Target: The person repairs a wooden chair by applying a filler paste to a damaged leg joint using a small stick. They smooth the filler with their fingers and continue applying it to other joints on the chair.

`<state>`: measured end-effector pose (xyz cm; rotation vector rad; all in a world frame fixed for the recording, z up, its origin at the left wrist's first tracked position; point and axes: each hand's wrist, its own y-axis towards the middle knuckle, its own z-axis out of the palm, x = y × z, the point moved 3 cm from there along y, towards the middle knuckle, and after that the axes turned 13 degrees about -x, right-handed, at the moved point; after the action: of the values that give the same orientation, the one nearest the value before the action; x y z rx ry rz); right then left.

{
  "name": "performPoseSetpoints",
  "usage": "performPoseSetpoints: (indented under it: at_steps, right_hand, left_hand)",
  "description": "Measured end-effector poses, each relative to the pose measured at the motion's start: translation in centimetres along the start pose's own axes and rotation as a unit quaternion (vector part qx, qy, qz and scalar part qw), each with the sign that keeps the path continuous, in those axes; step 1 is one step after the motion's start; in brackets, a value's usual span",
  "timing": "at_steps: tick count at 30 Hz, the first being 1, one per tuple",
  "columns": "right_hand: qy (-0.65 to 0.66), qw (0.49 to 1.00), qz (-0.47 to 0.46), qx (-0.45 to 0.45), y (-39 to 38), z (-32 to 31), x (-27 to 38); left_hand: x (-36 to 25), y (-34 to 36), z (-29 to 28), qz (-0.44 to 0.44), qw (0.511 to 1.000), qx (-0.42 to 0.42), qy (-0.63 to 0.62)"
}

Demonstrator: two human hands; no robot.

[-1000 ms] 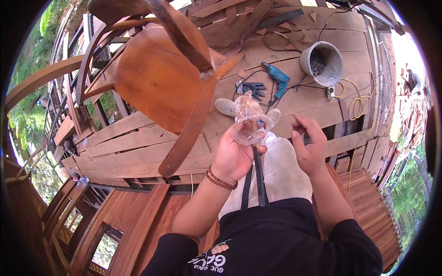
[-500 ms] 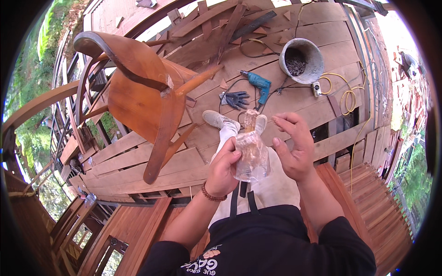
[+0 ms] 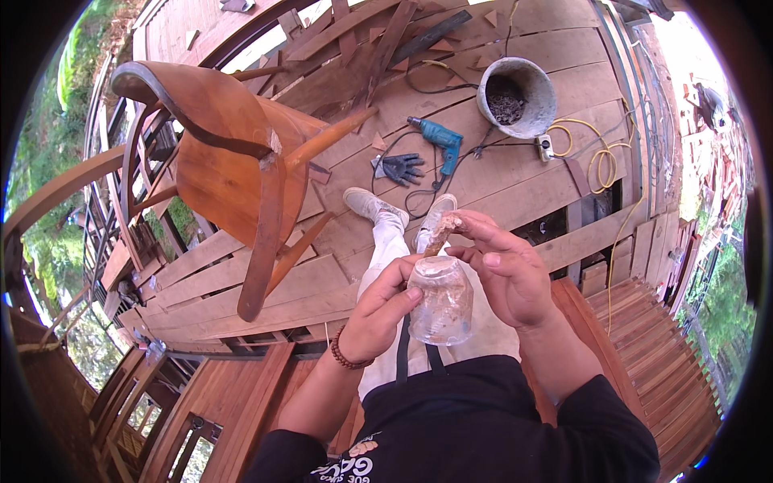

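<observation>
My left hand (image 3: 378, 310) is closed around the side of a clear plastic cup (image 3: 441, 310), smeared with pale brown residue. The cup's narrow end points away from me and its wide end toward my lap. Just beyond the cup rises a short brown stick (image 3: 437, 239) with a lumpy, caked tip; its lower part is hidden by the cup and the left fingers. My right hand (image 3: 511, 278) has curled fingers closed at the stick's caked tip, its thumb near the cup's right side.
A wooden chair (image 3: 229, 193) lies tipped at left. On the plank floor (image 3: 322, 282) are a teal power drill (image 3: 439, 141), a dark glove (image 3: 400, 167), a grey bucket (image 3: 543, 101) with dark scraps, a yellow cable (image 3: 600, 165) and a socket block (image 3: 545, 147). Gaps show between some planks.
My right hand has moved left and its fingers have closed at the stick's tip. The cup has come slightly nearer to me, its narrow end now showing more clearly.
</observation>
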<state>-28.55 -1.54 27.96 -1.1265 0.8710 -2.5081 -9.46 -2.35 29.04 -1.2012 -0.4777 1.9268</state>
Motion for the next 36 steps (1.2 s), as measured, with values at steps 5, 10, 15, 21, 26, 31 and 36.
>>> performPoseSetpoints:
  at_steps: [5, 10, 15, 21, 26, 31, 36]
  right_hand:
    - [-0.066, 0.997, -0.021, -0.013, 0.1, 0.5, -0.2]
    - [-0.025, 0.999, -0.012, -0.042, -0.6, 1.2, -1.2]
    - [0.050, 0.997, 0.038, -0.035, -0.3, 2.1, -1.7]
    - [0.039, 0.998, 0.016, -0.057, 0.8, 2.0, -3.7]
    - [-0.219, 0.963, -0.137, -0.075, 4.2, 2.8, -4.6]
    - [-0.367, 0.886, -0.282, -0.020, 9.1, 9.5, -8.3]
    - [-0.522, 0.743, -0.411, -0.086, 12.6, 15.3, -11.9]
  left_hand:
    - [-0.6, -0.2, 0.4, 0.052, 0.992, -0.048, 0.101]
    - [-0.7, -0.5, 0.2, 0.194, 0.894, -0.103, 0.390]
    - [-0.8, -0.7, 0.7, 0.249, 0.805, -0.178, 0.508]
    - [0.5, -1.3, -2.9, 0.169, 0.847, -0.217, 0.455]
    - [1.1, -2.3, -8.0, 0.033, 0.965, -0.249, 0.073]
    - [-1.9, -3.4, -11.8, 0.071, 0.946, -0.270, -0.166]
    - [-4.4, -4.8, -16.8, 0.100, 0.946, -0.254, -0.174]
